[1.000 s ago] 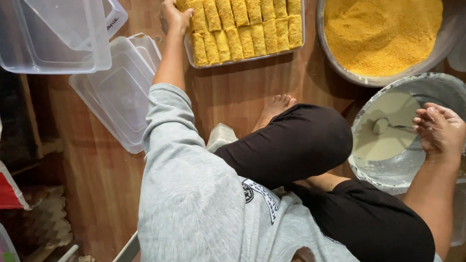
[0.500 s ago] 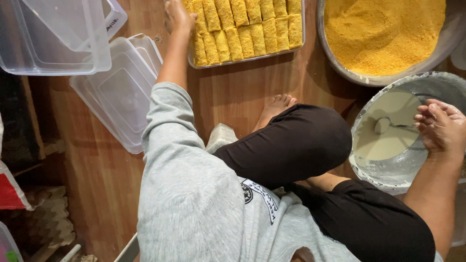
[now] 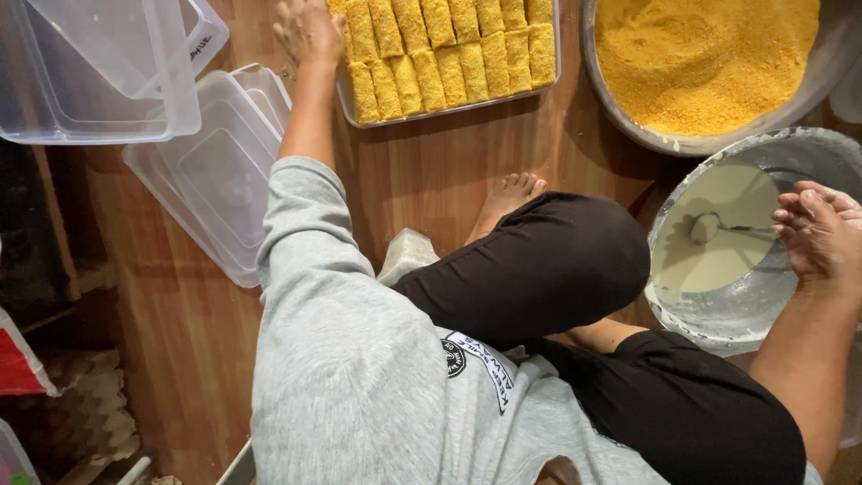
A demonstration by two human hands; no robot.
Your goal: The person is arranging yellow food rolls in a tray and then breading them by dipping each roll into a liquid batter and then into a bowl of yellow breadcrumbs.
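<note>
While the left hand [image 3: 308,31] rests flat and empty beside the tray [image 3: 449,108] of breaded rolls [image 3: 449,49], the right hand [image 3: 822,235], grip loosely curled and empty, should drip over the batter bowl [image 3: 763,314].

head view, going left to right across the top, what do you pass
clear tubs → left hand → tray of breaded rolls → crumb bowl → batter bowl → right hand

Upper centre: matt, rough crumb-coated yellow rolls [image 3: 449,54] in a clear glossy plastic tray [image 3: 449,110]. Right: dull grey metal bowl [image 3: 718,325] holding smooth glossy white batter [image 3: 709,260]. Underneath: smooth, semi-gloss brown wooden floor [image 3: 431,171].
</note>
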